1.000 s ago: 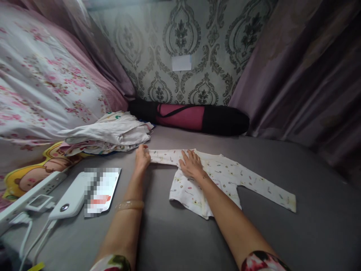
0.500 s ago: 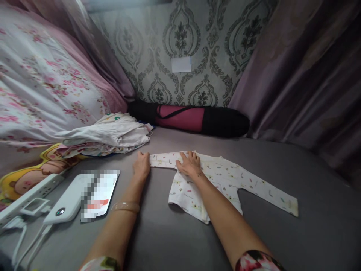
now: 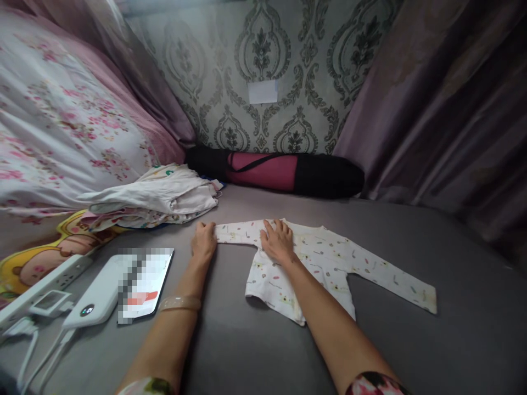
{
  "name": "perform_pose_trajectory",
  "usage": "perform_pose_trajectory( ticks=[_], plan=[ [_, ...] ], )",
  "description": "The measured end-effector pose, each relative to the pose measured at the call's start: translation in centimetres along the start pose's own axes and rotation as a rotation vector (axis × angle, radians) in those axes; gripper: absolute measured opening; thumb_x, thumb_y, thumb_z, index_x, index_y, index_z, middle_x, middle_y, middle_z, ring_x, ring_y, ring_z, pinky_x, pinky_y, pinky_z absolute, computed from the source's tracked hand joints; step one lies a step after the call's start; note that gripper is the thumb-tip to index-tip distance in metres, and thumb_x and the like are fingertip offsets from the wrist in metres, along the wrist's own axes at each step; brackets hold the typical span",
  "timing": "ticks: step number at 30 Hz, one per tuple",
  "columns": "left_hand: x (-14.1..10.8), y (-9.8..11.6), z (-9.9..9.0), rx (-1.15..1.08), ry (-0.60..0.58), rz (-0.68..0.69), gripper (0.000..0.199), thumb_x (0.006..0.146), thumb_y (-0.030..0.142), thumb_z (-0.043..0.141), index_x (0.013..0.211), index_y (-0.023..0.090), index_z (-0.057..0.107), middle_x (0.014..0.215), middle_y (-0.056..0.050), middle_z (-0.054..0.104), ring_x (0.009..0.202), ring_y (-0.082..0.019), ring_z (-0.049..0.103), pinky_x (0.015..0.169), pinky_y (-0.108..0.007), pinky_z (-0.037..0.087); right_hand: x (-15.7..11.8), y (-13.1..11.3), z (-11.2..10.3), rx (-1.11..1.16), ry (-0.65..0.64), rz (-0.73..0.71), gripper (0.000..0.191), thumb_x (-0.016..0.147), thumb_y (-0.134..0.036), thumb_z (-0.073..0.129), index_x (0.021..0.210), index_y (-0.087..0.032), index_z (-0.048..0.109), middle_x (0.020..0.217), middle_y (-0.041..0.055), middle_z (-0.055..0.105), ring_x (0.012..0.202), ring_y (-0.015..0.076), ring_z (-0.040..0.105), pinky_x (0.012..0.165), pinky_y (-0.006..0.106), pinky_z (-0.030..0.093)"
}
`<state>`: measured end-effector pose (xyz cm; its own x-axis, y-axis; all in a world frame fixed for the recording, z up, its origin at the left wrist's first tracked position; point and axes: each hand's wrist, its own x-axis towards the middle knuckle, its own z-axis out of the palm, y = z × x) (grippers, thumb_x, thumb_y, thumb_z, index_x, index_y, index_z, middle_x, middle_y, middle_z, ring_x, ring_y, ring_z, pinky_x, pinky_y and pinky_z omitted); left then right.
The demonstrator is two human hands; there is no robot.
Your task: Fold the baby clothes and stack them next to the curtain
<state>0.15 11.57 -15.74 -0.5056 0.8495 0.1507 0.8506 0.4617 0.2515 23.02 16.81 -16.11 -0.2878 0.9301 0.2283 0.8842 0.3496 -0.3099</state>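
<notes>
A small white long-sleeved baby shirt with a scattered print lies spread on the grey bed sheet. My left hand is closed on the cuff of its left-lying sleeve, which is stretched out straight. At that sleeve's shoulder my right hand rests flat, fingers spread, pressing on the fabric. The other sleeve slants out to the right, untouched, with its cuff lying on the sheet. Part of the shirt's front is hidden under my right forearm.
A heap of light clothes sits at the back left. Along the wall lies a black and maroon roll bag. On the left are a phone, a white power bank, a power strip with cables and a yellow cartoon cushion.
My left hand has shifted slightly left with the cuff, drawing the sleeve straighter. The right hand stays at the shoulder, almost unmoved.
</notes>
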Motion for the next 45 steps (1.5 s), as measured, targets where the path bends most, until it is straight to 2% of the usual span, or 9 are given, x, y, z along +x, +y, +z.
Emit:
perform_pose_trajectory(
  ticks=[5, 8, 12, 15, 18, 22, 29, 40, 45],
  plan=[
    [-0.1, 0.2, -0.2, 0.031, -0.010, 0.008, 0.037, 0.092, 0.022, 0.037, 0.119, 0.022, 0.061, 0.113, -0.013, 0.049, 0.094, -0.024, 0.057, 0.071, -0.031, 0.044, 0.6, -0.5, -0.2, 0.001, -0.059, 0.041, 0.048, 0.090, -0.046, 0.045, 0.135, -0.031, 0.052, 0.140, 0.0098, 0.044, 0.124, 0.0311, 0.038, 0.101, 0.043, 0.027],
    [-0.1, 0.5, -0.9, 0.106, -0.024, 0.023, 0.035, 0.091, 0.021, 0.039, 0.117, 0.020, 0.062, 0.113, -0.016, 0.050, 0.102, -0.028, 0.053, 0.076, -0.033, 0.043, 0.6, -0.9, 0.0, -0.018, -0.020, 0.057, 0.049, 0.089, -0.044, 0.046, 0.135, -0.031, 0.052, 0.141, 0.0108, 0.043, 0.125, 0.0315, 0.036, 0.101, 0.043, 0.026],
    [-0.1, 2.8, -2.3, 0.227, 0.030, 0.026, 0.033, 0.088, 0.014, 0.039, 0.108, 0.015, 0.065, 0.119, -0.022, 0.053, 0.111, -0.035, 0.048, 0.086, -0.042, 0.040, 0.2, -1.1, 0.5, -0.038, 0.040, 0.043, 0.049, 0.090, -0.043, 0.044, 0.137, -0.030, 0.051, 0.140, 0.0114, 0.044, 0.126, 0.0313, 0.034, 0.102, 0.043, 0.023],
    [-0.8, 6.3, -2.2, 0.106, 0.053, 0.217, 0.037, 0.089, 0.013, 0.038, 0.119, 0.016, 0.060, 0.126, -0.018, 0.054, 0.117, -0.031, 0.049, 0.093, -0.041, 0.038, 0.0, -1.0, 0.6, -0.046, 0.044, 0.034, 0.050, 0.091, -0.044, 0.044, 0.138, -0.029, 0.050, 0.141, 0.0124, 0.043, 0.127, 0.0321, 0.033, 0.103, 0.044, 0.023],
    [-2.0, 10.2, -0.6, -0.114, -0.063, 0.491, 0.038, 0.095, 0.021, 0.035, 0.129, 0.018, 0.052, 0.120, -0.012, 0.062, 0.111, -0.022, 0.055, 0.097, -0.034, 0.039, -0.1, -0.7, 0.5, -0.054, 0.041, 0.001, 0.049, 0.093, -0.041, 0.041, 0.139, -0.027, 0.049, 0.142, 0.0128, 0.042, 0.127, 0.0320, 0.033, 0.103, 0.044, 0.023],
    [-3.4, 12.2, 1.9, -0.177, -0.134, 0.582, 0.043, 0.100, 0.028, 0.024, 0.132, 0.013, 0.048, 0.132, -0.013, 0.057, 0.123, -0.020, 0.051, 0.105, -0.035, 0.034, -0.1, -0.4, 0.3, -0.084, -0.034, -0.020, 0.048, 0.094, -0.033, 0.040, 0.141, -0.023, 0.048, 0.144, 0.0129, 0.039, 0.129, 0.0307, 0.032, 0.104, 0.042, 0.022],
    [-3.2, 9.0, 2.1, 0.035, -0.181, 0.459, 0.053, 0.100, 0.035, 0.023, 0.143, 0.007, 0.038, 0.151, -0.016, 0.036, 0.142, -0.027, 0.028, 0.115, -0.043, 0.021, 0.0, -0.7, 0.7, -0.049, 0.054, 0.006, 0.048, 0.094, -0.044, 0.040, 0.138, -0.028, 0.050, 0.139, 0.0129, 0.044, 0.127, 0.0317, 0.033, 0.103, 0.044, 0.022],
    [-1.0, 1.9, 1.7, 0.172, -0.084, 0.266, 0.054, 0.098, 0.034, 0.024, 0.142, 0.007, 0.039, 0.149, -0.018, 0.038, 0.140, -0.029, 0.032, 0.113, -0.046, 0.024, 0.2, -0.9, 0.7, -0.068, 0.063, 0.012, 0.047, 0.093, -0.041, 0.042, 0.138, -0.028, 0.050, 0.138, 0.0113, 0.045, 0.125, 0.0293, 0.035, 0.101, 0.042, 0.023],
    [-0.6, 0.8, 2.1, 0.049, 0.056, 0.293, 0.047, 0.096, 0.031, 0.028, 0.131, 0.009, 0.050, 0.141, -0.018, 0.048, 0.133, -0.028, 0.041, 0.110, -0.045, 0.030, 0.1, -1.1, 0.5, -0.064, 0.015, 0.024, 0.049, 0.094, -0.044, 0.039, 0.140, -0.028, 0.047, 0.142, 0.0113, 0.042, 0.126, 0.0302, 0.033, 0.102, 0.043, 0.021]
  ],
)
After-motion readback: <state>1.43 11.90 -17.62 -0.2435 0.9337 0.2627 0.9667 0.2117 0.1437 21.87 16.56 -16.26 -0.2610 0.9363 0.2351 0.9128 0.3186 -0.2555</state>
